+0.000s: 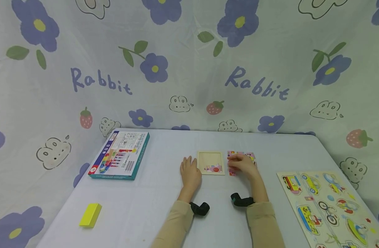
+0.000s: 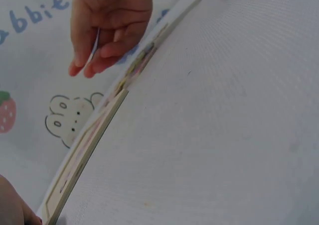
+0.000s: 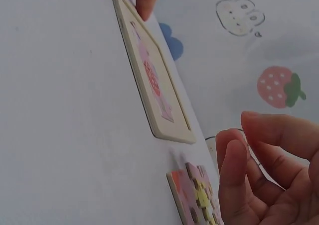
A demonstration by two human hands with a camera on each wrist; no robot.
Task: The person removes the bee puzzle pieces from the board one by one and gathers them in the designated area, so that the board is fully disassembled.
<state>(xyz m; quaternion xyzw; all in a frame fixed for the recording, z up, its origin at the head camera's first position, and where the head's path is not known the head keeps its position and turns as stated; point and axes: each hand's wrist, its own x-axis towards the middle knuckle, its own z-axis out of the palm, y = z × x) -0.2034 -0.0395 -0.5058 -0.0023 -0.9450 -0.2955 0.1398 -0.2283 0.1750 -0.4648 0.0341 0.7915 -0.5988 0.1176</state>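
My left hand (image 1: 190, 175) lies on the table with fingers extended, its thumb side against the left edge of a small square wooden puzzle tray (image 1: 211, 153). In the tray's lower right sit joined pink puzzle pieces (image 1: 214, 168). My right hand (image 1: 243, 166) is raised over pink and yellow puzzle pieces (image 1: 232, 153) to the right of the tray. Its thumb and fingers pinch a thin flat piece, seen edge-on in the left wrist view and mostly hidden; it looks like a puzzle piece. In the right wrist view, the loose pieces (image 3: 192, 195) lie below my right hand (image 3: 274, 170).
A flat teal-edged box (image 1: 121, 155) lies at the back left, and a yellow block (image 1: 90, 215) nearer the front left. On the right is a large wooden board (image 1: 328, 206) with vehicle pictures. A printed curtain (image 1: 189, 69) hangs behind the table.
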